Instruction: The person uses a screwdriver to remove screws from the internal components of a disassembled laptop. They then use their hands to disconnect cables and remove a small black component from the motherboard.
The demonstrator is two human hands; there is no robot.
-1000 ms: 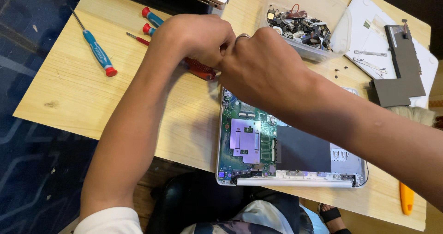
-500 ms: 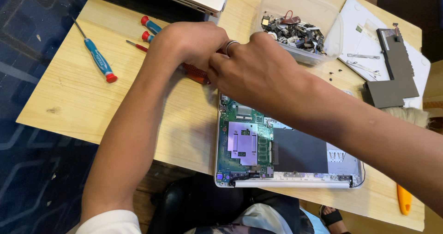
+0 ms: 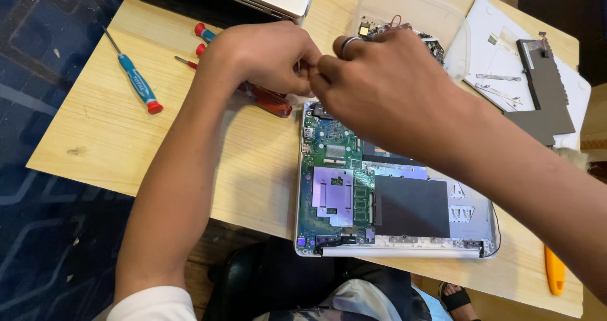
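— Both of your hands meet at the far left corner of the opened laptop (image 3: 395,197), don't they?

— Yes. Your left hand (image 3: 265,55) and right hand (image 3: 379,84) are knuckle to knuckle there, fingers curled shut and pinched together. What sits between them is hidden, so I cannot tell what you're gripping, or whether it is anything at all.

— Where does the laptop lie?

— Base up on the wooden bench (image 3: 95,131), its near long side overhanging the bench's near edge toward your lap. Its long axis runs left to right, parallel to that edge. The green circuit board (image 3: 335,182) fills the left half.

— How should you handle this?

— Judging by the pinch, keep the pull small and straight, wrists low, and don't lever against the board.

— What else is around?

— One red-handled screwdriver (image 3: 269,99) lies just under your left hand, a blue-handled screwdriver (image 3: 136,80) sits toward the bench's left edge, and a clear tray of parts (image 3: 404,17) stands beyond your right hand. An orange pry tool (image 3: 554,270) lies at the near right corner.
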